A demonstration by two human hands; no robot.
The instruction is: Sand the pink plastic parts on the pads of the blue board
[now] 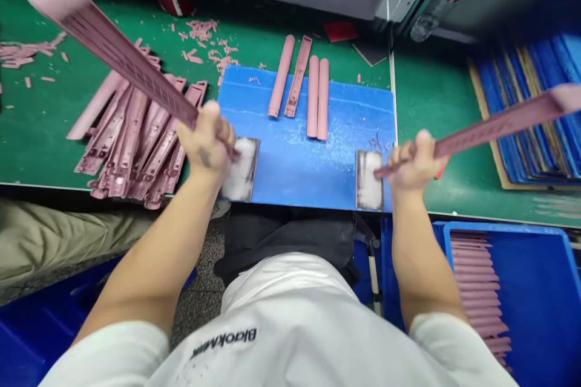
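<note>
Head cam: L hand (209,142) is wrapped tight round a long pink strip (131,60), gripping nr its lower end; most of the strip's length runs up & L past the thumb, overlapping in view the pile of pink pcs (129,145) on the green bench (431,103). Short stub pokes out the other side of the fist, at the L pad (242,172); can't tell if it touches. R hand (413,160) has fingers curled round a 2nd pink strip (499,124), nr its inner end; long part sticks out to the R, far end blurred, in front of the stacked blue sheets (540,127). Its stub shows over the R pad (369,181), contact unclear. Btwn & beyond the hands, 4 loose strips (313,97) lie on the blue mat (304,178), one hollow side up. Blue bin (535,314), R of the body, has a row of pink pcs.
</note>
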